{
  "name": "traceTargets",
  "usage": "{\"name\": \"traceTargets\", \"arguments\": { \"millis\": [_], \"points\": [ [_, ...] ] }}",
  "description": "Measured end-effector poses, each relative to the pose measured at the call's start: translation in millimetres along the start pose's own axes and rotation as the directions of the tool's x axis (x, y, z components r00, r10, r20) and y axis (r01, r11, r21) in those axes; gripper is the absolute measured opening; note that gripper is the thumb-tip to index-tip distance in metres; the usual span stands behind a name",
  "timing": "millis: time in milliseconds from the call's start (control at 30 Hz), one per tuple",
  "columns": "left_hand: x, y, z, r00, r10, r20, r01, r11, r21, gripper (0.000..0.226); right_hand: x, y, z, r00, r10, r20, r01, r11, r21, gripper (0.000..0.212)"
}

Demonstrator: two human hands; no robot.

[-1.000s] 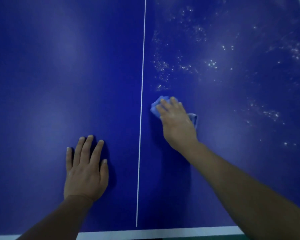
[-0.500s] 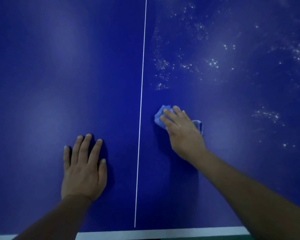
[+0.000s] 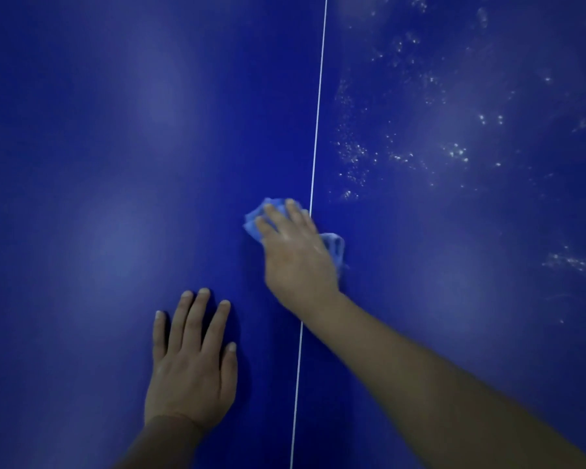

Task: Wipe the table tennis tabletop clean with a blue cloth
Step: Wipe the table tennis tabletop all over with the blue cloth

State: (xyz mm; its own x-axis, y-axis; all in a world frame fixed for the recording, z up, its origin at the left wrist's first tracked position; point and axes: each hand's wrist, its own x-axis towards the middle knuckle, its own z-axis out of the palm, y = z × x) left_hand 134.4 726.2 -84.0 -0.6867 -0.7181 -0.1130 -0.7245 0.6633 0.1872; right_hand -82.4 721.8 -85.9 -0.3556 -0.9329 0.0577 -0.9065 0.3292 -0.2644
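Note:
The dark blue table tennis tabletop [image 3: 115, 164] fills the view. My right hand [image 3: 296, 255] presses a crumpled light blue cloth [image 3: 255, 222] flat onto it, fingers fairly straight on top. The cloth sits across the white centre line [image 3: 318, 96], sticking out past my fingertips on the left and beside my thumb on the right. My left hand [image 3: 190, 363] rests palm down on the table left of the line, fingers spread, holding nothing. Most of the cloth is hidden under my right hand.
White specks and smears [image 3: 356, 157] cover the right half of the table beyond the cloth, with another patch [image 3: 575, 262] at the far right. The left half looks smooth with soft light reflections.
My right hand has slid the cloth leftward from just right of the centre line onto and over it. My left hand has stayed planted on the table.

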Motion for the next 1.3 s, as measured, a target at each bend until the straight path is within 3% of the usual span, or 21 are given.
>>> {"name": "traceTargets", "arguments": {
  "millis": [67,133,233,333,400,433,467,533,600,633,700,767,800,867,900,933,1000,1100,1200,1233,1300],
  "points": [
    [0.6,-1.0,1.8,1.000,0.001,-0.028,-0.001,1.000,-0.006,0.060,29.6,-3.1,0.5,0.997,-0.079,-0.001,0.079,0.996,0.040,0.055],
    [0.7,-1.3,3.0,0.999,0.011,-0.038,-0.011,1.000,-0.003,0.060,54.1,36.6,-15.5,0.998,-0.060,0.031,0.062,0.995,-0.078,0.058],
    [0.8,-1.8,2.6,0.999,0.016,-0.037,-0.016,1.000,-0.013,0.059,59.8,156.9,-49.8,0.962,0.250,-0.107,-0.268,0.938,-0.219,0.050],
    [-0.1,-0.5,1.0,1.000,0.006,-0.021,-0.007,1.000,-0.005,0.059,29.5,264.6,-93.5,0.739,0.637,-0.219,-0.668,0.734,-0.120,0.035],
    [0.0,0.5,-1.2,1.000,-0.002,-0.021,0.001,1.000,-0.004,0.059,19.3,274.5,-100.3,0.603,0.758,-0.249,-0.791,0.607,-0.069,0.038],
    [0.2,1.6,-2.1,1.000,-0.007,-0.026,0.007,1.000,-0.006,0.059,20.6,263.7,-96.4,0.591,0.760,-0.273,-0.799,0.597,-0.067,0.039],
    [2.0,3.4,-3.0,0.999,-0.017,-0.041,0.016,1.000,-0.016,0.058,23.1,244.9,-89.6,0.623,0.728,-0.284,-0.773,0.629,-0.083,0.041],
    [11.6,8.9,-6.1,0.995,-0.038,-0.095,0.033,0.998,-0.052,0.056,27.6,195.1,-64.3,0.784,0.567,-0.253,-0.609,0.782,-0.136,0.048],
    [32.9,17.0,-10.3,0.987,-0.023,-0.156,0.010,0.997,-0.081,0.054,26.9,150.0,-41.6,0.951,0.294,-0.100,-0.307,0.937,-0.166,0.054],
    [47.9,22.8,-12.7,0.985,-0.004,-0.175,-0.012,0.996,-0.091,0.053,25.1,144.4,-37.4,0.985,0.168,-0.041,-0.172,0.976,-0.134,0.054],
    [82.9,37.0,-17.1,0.984,0.019,-0.179,-0.038,0.994,-0.105,0.054,27.9,177.0,-51.8,0.993,0.101,-0.062,-0.109,0.985,-0.136,0.051],
    [116.2,51.0,-19.4,0.989,0.014,-0.146,-0.028,0.995,-0.096,0.057,25.8,238.8,-74.4,0.951,0.272,-0.147,-0.301,0.923,-0.240,0.046],
    [129.4,56.8,-19.1,0.993,0.004,-0.119,-0.015,0.996,-0.091,0.059,19.6,272.7,-88.4,0.890,0.419,-0.181,-0.453,0.856,-0.248,0.042],
    [147.2,62.1,-15.2,0.997,-0.020,-0.073,0.015,0.997,-0.071,0.064,2.3,322.0,-111.6,0.701,0.673,-0.236,-0.712,0.677,-0.186,0.034],
    [151.2,61.5,-12.4,0.998,-0.031,-0.057,0.028,0.998,-0.060,0.065,-0.8,327.8,-116.2,0.627,0.738,-0.250,-0.778,0.611,-0.149,0.033],
    [152.8,59.8,-9.9,0.998,-0.037,-0.054,0.034,0.998,-0.058,0.065,0.4,320.6,-114.5,0.612,0.746,-0.262,-0.789,0.597,-0.144,0.033],
    [154.8,57.5,-6.3,0.997,-0.026,-0.076,0.021,0.997,-0.070,0.062,9.8,283.4,-98.9,0.733,0.615,-0.290,-0.676,0.704,-0.218,0.037],
    [153.4,57.5,-5.2,0.997,-0.022,-0.070,0.017,0.997,-0.072,0.060,17.4,204.9,-55.2,0.933,0.303,-0.193,-0.342,0.913,-0.221,0.051],
    [154.4,57.2,-6.7,0.998,-0.025,-0.061,0.020,0.996,-0.082,0.060,22.0,188.7,-48.4,0.996,0.057,-0.066,-0.064,0.992,-0.105,0.049],
    [155.2,57.2,-6.8,0.998,-0.024,-0.064,0.019,0.996,-0.087,0.060,26.7,209.7,-58.1,0.994,0.084,-0.067,-0.092,0.988,-0.125,0.047],
    [155.9,57.0,-6.3,0.997,-0.023,-0.073,0.017,0.996,-0.086,0.059,29.5,264.5,-80.9,0.946,0.311,-0.092,-0.324,0.924,-0.202,0.048]
  ]
}}
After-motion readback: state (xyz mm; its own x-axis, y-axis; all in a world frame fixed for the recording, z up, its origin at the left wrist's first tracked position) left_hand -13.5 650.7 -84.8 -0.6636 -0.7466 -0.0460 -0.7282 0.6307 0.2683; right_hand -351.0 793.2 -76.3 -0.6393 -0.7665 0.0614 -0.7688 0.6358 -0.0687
